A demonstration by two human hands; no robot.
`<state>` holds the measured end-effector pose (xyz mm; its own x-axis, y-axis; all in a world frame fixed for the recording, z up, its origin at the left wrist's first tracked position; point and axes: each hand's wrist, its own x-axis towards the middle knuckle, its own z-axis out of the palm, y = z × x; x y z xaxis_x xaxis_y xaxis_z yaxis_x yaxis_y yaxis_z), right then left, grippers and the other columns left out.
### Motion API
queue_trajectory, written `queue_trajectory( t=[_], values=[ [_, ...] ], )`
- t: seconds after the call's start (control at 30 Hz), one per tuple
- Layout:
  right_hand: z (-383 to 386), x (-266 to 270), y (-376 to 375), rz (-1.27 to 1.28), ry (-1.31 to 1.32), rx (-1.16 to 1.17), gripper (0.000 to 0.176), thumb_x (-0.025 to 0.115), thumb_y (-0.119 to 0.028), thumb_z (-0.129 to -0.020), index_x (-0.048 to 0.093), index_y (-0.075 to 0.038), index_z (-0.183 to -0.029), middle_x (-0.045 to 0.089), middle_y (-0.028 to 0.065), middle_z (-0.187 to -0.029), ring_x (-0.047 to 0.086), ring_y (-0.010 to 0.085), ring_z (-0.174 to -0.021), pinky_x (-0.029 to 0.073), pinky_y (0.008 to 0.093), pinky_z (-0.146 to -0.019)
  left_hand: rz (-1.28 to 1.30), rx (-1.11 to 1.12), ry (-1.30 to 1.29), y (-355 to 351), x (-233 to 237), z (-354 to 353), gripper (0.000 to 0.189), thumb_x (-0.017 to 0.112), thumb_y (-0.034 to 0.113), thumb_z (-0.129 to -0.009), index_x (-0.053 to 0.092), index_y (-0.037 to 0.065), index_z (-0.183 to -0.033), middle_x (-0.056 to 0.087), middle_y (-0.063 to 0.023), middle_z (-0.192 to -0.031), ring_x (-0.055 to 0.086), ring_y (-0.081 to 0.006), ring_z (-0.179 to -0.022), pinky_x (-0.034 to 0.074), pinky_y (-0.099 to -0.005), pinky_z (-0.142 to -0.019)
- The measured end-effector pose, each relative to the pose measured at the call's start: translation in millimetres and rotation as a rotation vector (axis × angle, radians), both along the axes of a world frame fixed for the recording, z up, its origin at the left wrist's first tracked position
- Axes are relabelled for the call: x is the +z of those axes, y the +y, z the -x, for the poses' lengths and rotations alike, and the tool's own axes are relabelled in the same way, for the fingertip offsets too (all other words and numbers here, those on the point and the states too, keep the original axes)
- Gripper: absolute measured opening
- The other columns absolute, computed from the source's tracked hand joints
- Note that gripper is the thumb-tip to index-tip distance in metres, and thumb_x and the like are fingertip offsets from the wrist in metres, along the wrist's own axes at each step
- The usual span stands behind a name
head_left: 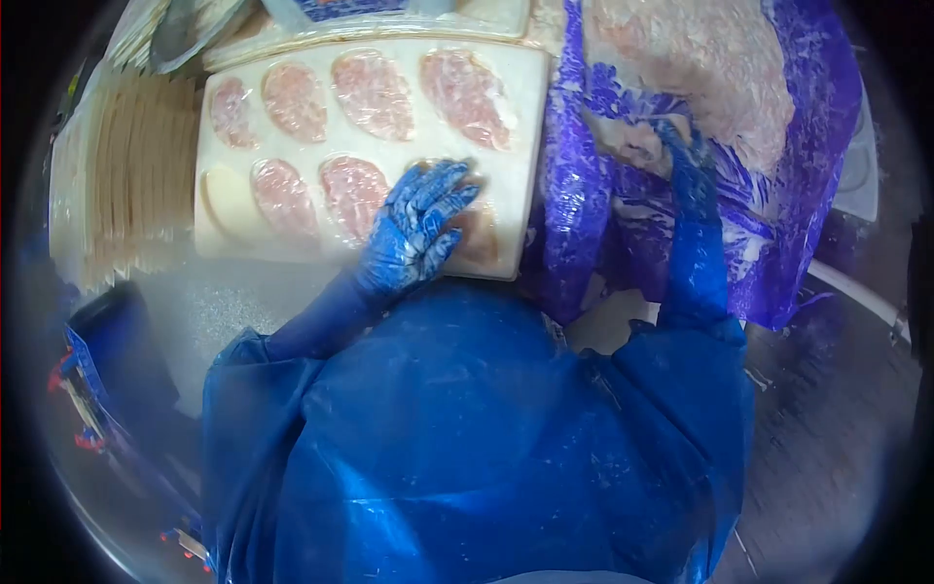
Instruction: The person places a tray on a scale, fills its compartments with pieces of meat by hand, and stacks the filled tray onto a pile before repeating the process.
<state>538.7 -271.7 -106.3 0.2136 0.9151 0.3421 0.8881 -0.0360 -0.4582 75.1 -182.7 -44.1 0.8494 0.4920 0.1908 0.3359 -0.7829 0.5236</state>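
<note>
A white tray [370,51] with oval hollows holds pale pink meat pieces in two rows, four across the top. The bottom-left hollow [230,201] has no pink piece in it. My left hand [418,229], in a blue glove smeared white, lies with spread fingers over the tray's bottom-right piece [477,237], partly hiding it. Right of the tray, my right hand [689,161], also blue-gloved, has its fingers closed on a loose meat piece [632,142], beside a large pile of pale meat [691,68] on purple plastic film [574,185].
Left of the tray stands a stack of thin layered sheets [136,175]. A metal scoop-like object [185,39] rests at the top left. Another tray edge [467,21] lies behind the filled one. Red-tipped fittings [83,399] are at the lower left.
</note>
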Motion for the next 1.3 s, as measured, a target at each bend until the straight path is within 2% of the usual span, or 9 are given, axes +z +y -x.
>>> queue_trajectory(
  t=[0.2, 0.47, 0.6, 0.67, 0.73, 0.83, 0.93, 1.13, 1.3],
  values=[
    [131.9, 93.1, 52.4, 0.214, 1.074, 0.105, 0.049, 0.056, -0.039, -0.101, 0.059, 0.0, -0.13, 0.069, 0.0101, -0.099, 0.065, 0.0169, -0.082, 0.051, 0.0284, -0.068, 0.558, 0.166, -0.427, 10.6, 25.3, 39.1, 0.039, 0.052, 0.016, -0.1, 0.058, 0.002, -0.135, 0.061, -0.0189, -0.136, 0.054, -0.0342, -0.13, 0.04, -0.0432, -0.111],
    [345.0, 151.1, 156.3, 0.544, 1.445, 0.665, 0.062, 0.052, -0.046, -0.103, 0.048, 0.003, -0.141, 0.066, 0.0086, -0.095, 0.063, 0.0141, -0.071, 0.052, 0.0275, -0.06, 0.983, 0.213, -0.741, 67.0, 46.5, 100.1, 0.05, 0.066, 0.018, -0.094, 0.055, 0.003, -0.141, 0.064, -0.0097, -0.129, 0.056, -0.022, -0.124, 0.043, -0.0362, -0.108],
    [412.1, 152.8, 197.5, 0.585, 1.221, 0.731, 0.054, 0.053, -0.04, -0.104, 0.052, 0.003, -0.137, 0.066, 0.0076, -0.095, 0.064, 0.0131, -0.074, 0.055, 0.0277, -0.061, 1.123, 0.318, -0.604, 89.7, 45.7, 153.1, 0.042, 0.071, 0.013, -0.092, 0.062, 0.003, -0.132, 0.069, -0.0067, -0.111, 0.062, -0.0173, -0.109, 0.048, -0.0318, -0.101],
    [443.2, 155.0, 213.1, 0.307, 0.725, 0.834, 0.045, 0.056, -0.032, -0.103, 0.057, 0.002, -0.133, 0.066, 0.0092, -0.093, 0.066, 0.0147, -0.076, 0.056, 0.029, -0.064, 1.076, 0.351, -0.669, 97.3, 38.6, 186.0, 0.027, 0.069, 0.011, -0.093, 0.068, 0.004, -0.119, 0.069, -0.004, -0.106, 0.062, -0.0142, -0.101, 0.049, -0.0285, -0.096],
    [466.1, 163.4, 218.4, 0.468, 1.073, 0.875, 0.041, 0.06, -0.026, -0.101, 0.058, -0.003, -0.135, 0.07, 0.0115, -0.098, 0.068, 0.017, -0.084, 0.057, 0.0316, -0.071, 0.882, 0.395, -0.721, 94.6, 50.8, 212.5, 0.023, 0.069, 0.019, -0.094, 0.068, 0.003, -0.111, 0.07, -0.0076, -0.101, 0.066, -0.0173, -0.098, 0.052, -0.0294, -0.095],
    [483.7, 115.3, 213.3, -0.043, 0.026, 1.182, 0.044, 0.063, -0.025, -0.097, 0.058, -0.015, -0.139, 0.07, 0.0116, -0.118, 0.066, 0.0232, -0.104, 0.052, 0.0345, -0.092, 0.615, 0.64, -0.433, 76.8, 62.1, 259.0, 0.022, 0.067, 0.02, -0.094, 0.07, 0.005, -0.109, 0.07, -0.0102, -0.103, 0.068, -0.019, -0.1, 0.054, -0.0318, -0.094],
    [467.3, 112.0, 158.3, -0.14, -0.43, 1.167, 0.04, 0.065, -0.021, -0.094, 0.063, -0.013, -0.133, 0.069, 0.012, -0.118, 0.063, 0.0249, -0.108, 0.047, 0.0346, -0.099, 0.339, 0.701, -0.287, 61.5, 32.2, 296.0, 0.02, 0.064, 0.021, -0.098, 0.068, 0.005, -0.108, 0.07, -0.0081, -0.105, 0.065, -0.0192, -0.1, 0.053, -0.0314, -0.088],
    [488.9, 88.2, 132.0, 0.194, 0.232, 0.716, 0.03, 0.06, -0.017, -0.093, 0.067, -0.007, -0.12, 0.067, 0.0096, -0.116, 0.057, 0.0272, -0.117, 0.041, 0.0421, -0.107, -0.15, 0.484, -0.214, 104.4, 12.6, 255.1, 0.035, 0.065, 0.02, -0.09, 0.066, 0.013, -0.124, 0.063, -0.0116, -0.127, 0.057, -0.0314, -0.121, 0.049, -0.0444, -0.098],
    [520.1, 73.2, 143.0, 0.06, -0.342, 0.671, 0.029, 0.054, -0.015, -0.093, 0.067, -0.009, -0.118, 0.067, 0.0069, -0.121, 0.056, 0.0248, -0.121, 0.038, 0.0413, -0.11, -0.304, 0.572, 0.252, 122.2, -2.0, 262.5, 0.03, 0.067, 0.029, -0.089, 0.068, 0.017, -0.116, 0.064, -0.0103, -0.114, 0.058, -0.0307, -0.109, 0.047, -0.0459, -0.089]
  ],
)
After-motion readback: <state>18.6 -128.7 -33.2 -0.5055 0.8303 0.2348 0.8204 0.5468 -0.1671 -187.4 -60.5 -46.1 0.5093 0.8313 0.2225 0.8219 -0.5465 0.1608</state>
